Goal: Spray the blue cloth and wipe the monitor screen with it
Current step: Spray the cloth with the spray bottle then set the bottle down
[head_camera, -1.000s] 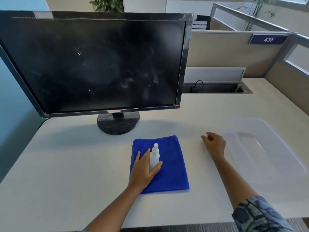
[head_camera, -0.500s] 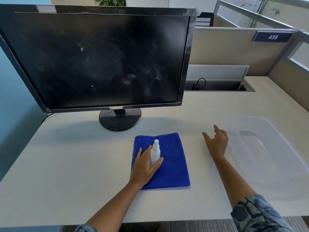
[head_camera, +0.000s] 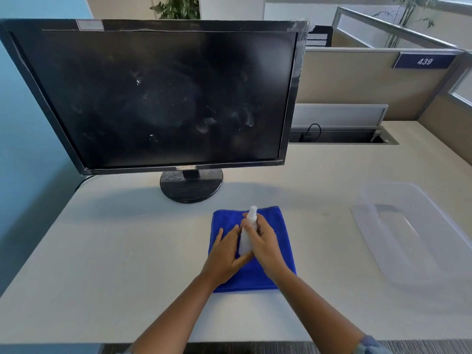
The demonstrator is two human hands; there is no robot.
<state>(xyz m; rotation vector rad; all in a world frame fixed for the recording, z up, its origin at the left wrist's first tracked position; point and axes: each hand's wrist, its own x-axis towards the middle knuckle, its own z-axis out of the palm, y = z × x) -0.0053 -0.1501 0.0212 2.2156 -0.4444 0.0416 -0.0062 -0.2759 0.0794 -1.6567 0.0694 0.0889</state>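
Head view, one entry.

Desk (head_camera: 127, 251): pale top, carries everything below.

Monitor (head_camera: 163, 98): black, at the rear left on a round base (head_camera: 191, 186). Screen is dark, with smudges and specks across the middle and right.

Cloth (head_camera: 251, 278): blue, folded to a rectangle, lies flat on the desk just in front of the base, under both hands.

Bottle (head_camera: 246, 238): small, white, over the middle of the cloth, nozzle end pointing toward the monitor. Whether its lower end rests on the cloth or is lifted cannot be told.

Left hand (head_camera: 227, 254): on the left half of the cloth, fingers nearly straight beside the bottle. The thumb appears hooked round the bottle's lower end.

Right hand (head_camera: 265, 244): reaches in from the right, fingers curled round the bottle's upper body just below the nozzle.

Tub (head_camera: 419, 241): clear plastic, on the desk to the right, well apart from the cloth.

Cable tray (head_camera: 339, 136): recessed in the desk behind the monitor's right edge, a black lead inside.

Nameplate (head_camera: 424, 61): blue, reads 439, on the partition at the far right.
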